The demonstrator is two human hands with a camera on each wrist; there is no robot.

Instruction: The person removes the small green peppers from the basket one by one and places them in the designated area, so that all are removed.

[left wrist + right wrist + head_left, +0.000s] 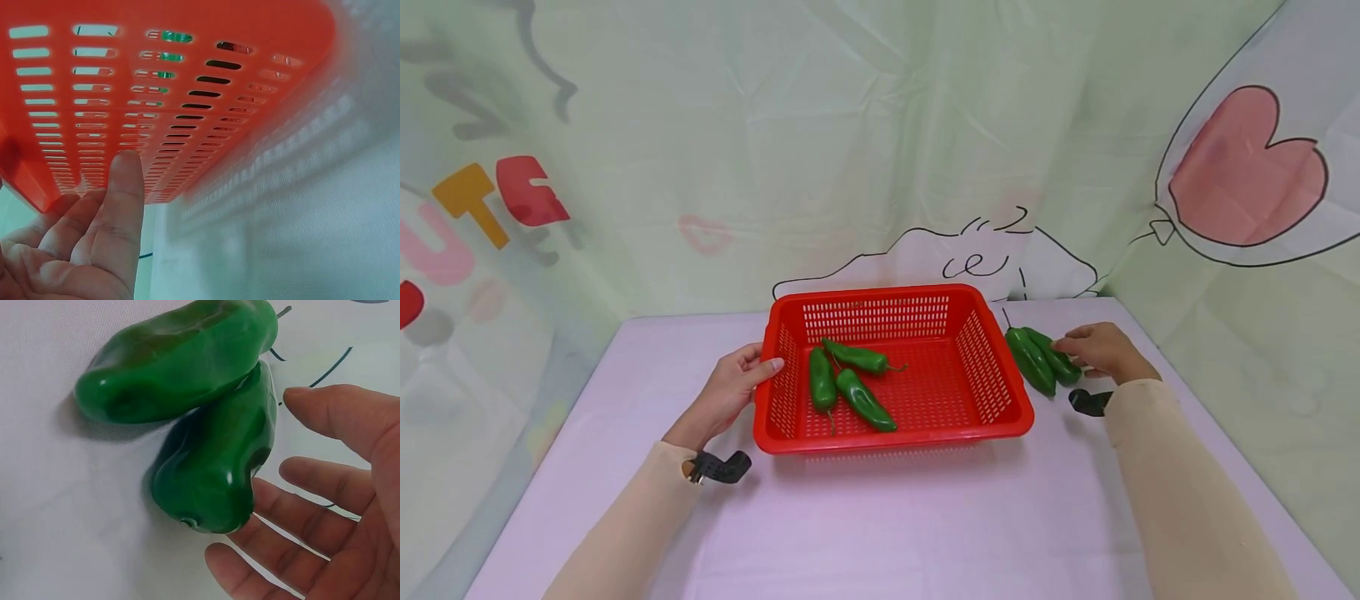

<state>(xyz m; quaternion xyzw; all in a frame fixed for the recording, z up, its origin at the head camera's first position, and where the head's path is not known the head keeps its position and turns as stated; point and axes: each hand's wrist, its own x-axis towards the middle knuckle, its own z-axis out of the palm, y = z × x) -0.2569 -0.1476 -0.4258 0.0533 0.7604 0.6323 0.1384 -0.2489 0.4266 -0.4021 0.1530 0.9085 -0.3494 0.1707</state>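
Note:
A red plastic basket (893, 437) stands on the table with three green peppers (865, 400) lying in it. My left hand (733, 387) grips its left rim, thumb over the top and fingers against the slotted outer wall (169, 112). To the right of the basket, two more peppers lie side by side on the cloth. My right hand (1101, 350) is at the outer one (219, 456), its fingers spread and slightly bent along that pepper's side, the thumb apart from it. The other pepper (181, 362) lies closer to the basket.
A pale cloth (880, 525) covers the table. Printed hangings (850, 150) rise behind it and at both sides. Each wrist carries a small black camera (722, 467).

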